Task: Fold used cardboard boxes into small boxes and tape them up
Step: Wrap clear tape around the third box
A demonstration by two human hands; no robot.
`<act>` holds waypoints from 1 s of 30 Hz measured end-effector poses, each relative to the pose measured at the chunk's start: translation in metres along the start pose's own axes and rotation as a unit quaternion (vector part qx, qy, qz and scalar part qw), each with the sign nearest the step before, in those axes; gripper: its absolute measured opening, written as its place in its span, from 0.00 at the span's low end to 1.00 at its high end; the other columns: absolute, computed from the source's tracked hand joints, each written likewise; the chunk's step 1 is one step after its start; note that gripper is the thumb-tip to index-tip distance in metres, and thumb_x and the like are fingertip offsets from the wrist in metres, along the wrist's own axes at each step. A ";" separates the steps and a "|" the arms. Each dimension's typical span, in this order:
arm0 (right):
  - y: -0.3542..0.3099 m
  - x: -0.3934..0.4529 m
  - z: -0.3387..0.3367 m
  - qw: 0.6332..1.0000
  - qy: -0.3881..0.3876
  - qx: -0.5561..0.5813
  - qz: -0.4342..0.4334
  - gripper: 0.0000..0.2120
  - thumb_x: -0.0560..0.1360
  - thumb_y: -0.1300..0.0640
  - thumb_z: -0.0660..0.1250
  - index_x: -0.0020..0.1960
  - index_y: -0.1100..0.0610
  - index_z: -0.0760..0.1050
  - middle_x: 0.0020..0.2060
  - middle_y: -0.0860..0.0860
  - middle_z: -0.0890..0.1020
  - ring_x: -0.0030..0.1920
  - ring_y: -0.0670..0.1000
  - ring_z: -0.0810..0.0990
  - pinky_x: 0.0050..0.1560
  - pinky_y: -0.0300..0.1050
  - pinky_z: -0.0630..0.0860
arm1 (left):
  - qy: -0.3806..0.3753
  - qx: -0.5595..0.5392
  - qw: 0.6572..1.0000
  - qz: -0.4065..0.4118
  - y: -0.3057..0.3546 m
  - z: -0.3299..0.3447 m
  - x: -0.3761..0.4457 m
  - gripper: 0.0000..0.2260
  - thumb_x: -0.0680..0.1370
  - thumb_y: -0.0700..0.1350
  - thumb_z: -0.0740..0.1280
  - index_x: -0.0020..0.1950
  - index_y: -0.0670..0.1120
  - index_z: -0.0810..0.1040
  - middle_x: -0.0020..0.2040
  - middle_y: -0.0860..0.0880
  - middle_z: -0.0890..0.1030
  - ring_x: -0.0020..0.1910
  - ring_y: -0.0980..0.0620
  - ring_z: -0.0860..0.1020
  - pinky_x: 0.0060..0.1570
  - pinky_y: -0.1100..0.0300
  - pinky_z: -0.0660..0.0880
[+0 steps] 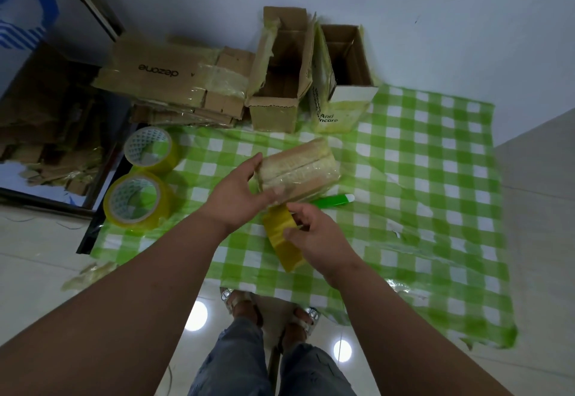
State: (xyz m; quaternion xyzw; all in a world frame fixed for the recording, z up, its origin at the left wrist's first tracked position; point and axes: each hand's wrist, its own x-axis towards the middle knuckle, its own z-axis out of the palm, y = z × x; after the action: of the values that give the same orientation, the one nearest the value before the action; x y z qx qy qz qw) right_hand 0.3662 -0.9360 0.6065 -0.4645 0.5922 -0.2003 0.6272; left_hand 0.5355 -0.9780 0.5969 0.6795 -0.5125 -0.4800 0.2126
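Taping a small folded box (298,171), by the look of it: left hand (239,199) closes around the box's near end, thumb on top and fingers under, holding it just above the green checked cloth (420,178). Right hand (314,237) sits just below and right of the left, fingers curled onto a yellow tape roll (283,240), with a strip seeming to run up to the box's near edge.

To do it well, I judge: keep the strip taut, keep the left grip clear of the seam, press down flat before cutting.

Well left of the left hand: two spare tape rolls (138,201), one lying beyond the other. Beyond the hands: flattened cardboard (165,78), then two open boxes (280,84) standing upright. Just right of the hands, half under the box: a green cutter (334,200), probably. Loose tape scraps on the cloth to the right could snag the sticky strip.
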 end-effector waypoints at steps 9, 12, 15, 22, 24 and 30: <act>0.014 0.001 -0.002 0.998 0.000 0.045 0.054 0.15 0.77 0.60 0.69 0.63 0.55 0.73 0.49 0.54 0.84 0.48 0.50 0.83 0.45 0.42 0.79 | 0.029 0.093 0.995 0.031 -0.012 0.005 0.004 0.31 0.74 0.44 0.75 0.73 0.52 0.64 0.77 0.48 0.63 0.70 0.52 0.69 0.61 0.60 0.68; 0.024 -0.002 0.000 0.999 -0.008 0.022 0.044 0.09 0.76 0.61 0.68 0.56 0.56 0.78 0.47 0.54 0.85 0.48 0.53 0.84 0.54 0.53 0.79 | 0.031 0.131 0.990 0.042 -0.010 0.003 0.006 0.31 0.75 0.45 0.74 0.75 0.50 0.65 0.81 0.51 0.49 0.75 0.48 0.64 0.69 0.55 0.66; 0.029 -0.004 0.005 0.999 -0.006 0.015 0.032 0.06 0.78 0.60 0.67 0.54 0.56 0.79 0.48 0.55 0.84 0.51 0.56 0.82 0.55 0.54 0.77 | 0.028 0.149 0.987 0.052 -0.009 0.003 0.005 0.31 0.76 0.44 0.72 0.77 0.46 0.64 0.81 0.52 0.50 0.76 0.49 0.62 0.71 0.54 0.65; 0.032 -0.007 0.007 0.998 -0.017 -0.058 0.003 0.03 0.80 0.56 0.64 0.52 0.54 0.75 0.48 0.56 0.82 0.51 0.58 0.80 0.54 0.56 0.76 | 0.007 0.195 0.979 0.056 -0.006 0.001 0.008 0.31 0.80 0.44 0.67 0.80 0.46 0.57 0.81 0.53 0.46 0.78 0.51 0.57 0.71 0.57 0.60; 0.035 -0.011 0.007 0.998 -0.017 -0.056 0.007 0.04 0.80 0.54 0.63 0.51 0.55 0.75 0.46 0.55 0.81 0.49 0.57 0.79 0.53 0.56 0.75 | 0.006 0.199 0.978 0.053 -0.004 0.000 0.009 0.31 0.81 0.44 0.66 0.80 0.47 0.56 0.81 0.53 0.46 0.78 0.51 0.56 0.71 0.59 0.59; 0.037 -0.020 0.003 0.999 -0.012 -0.038 0.025 0.10 0.80 0.52 0.64 0.49 0.59 0.76 0.45 0.58 0.81 0.43 0.51 0.76 0.49 0.53 0.75 | 0.011 0.212 0.976 0.048 -0.003 -0.003 0.011 0.31 0.80 0.47 0.67 0.80 0.48 0.57 0.81 0.54 0.45 0.78 0.52 0.56 0.70 0.59 0.61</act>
State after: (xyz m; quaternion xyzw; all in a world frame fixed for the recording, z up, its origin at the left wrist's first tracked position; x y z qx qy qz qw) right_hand 0.3539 -0.9008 0.5863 -0.4754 0.6032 -0.1564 0.6210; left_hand 0.5400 -0.9877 0.5915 0.6891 -0.6320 -0.3421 0.0926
